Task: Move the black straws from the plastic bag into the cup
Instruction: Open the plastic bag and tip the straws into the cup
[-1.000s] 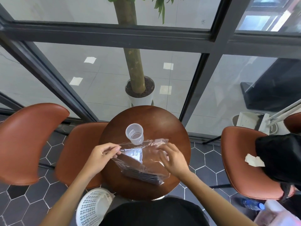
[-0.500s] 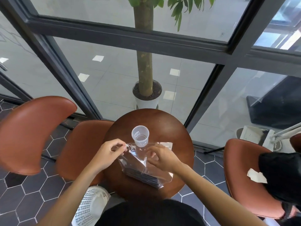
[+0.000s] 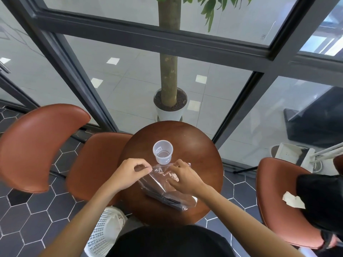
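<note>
Black straws (image 3: 163, 196) lie low in the clear plastic bag (image 3: 167, 184) on our round desk (image 3: 200, 145). Our left hand (image 3: 128, 173) keeps a closed pinch grip on the bag's top left corner; our right hand (image 3: 183, 177) pinches the mouth edge, just below the empty cup (image 3: 162, 152). We should pull the lips apart evenly, then reach in.

Since a second ago the right hand (image 3: 183, 178) slid left along the bag (image 3: 163, 182) top, now close to the left hand (image 3: 130, 173); the bag mouth looks bunched narrower under the cup (image 3: 163, 152).
</note>
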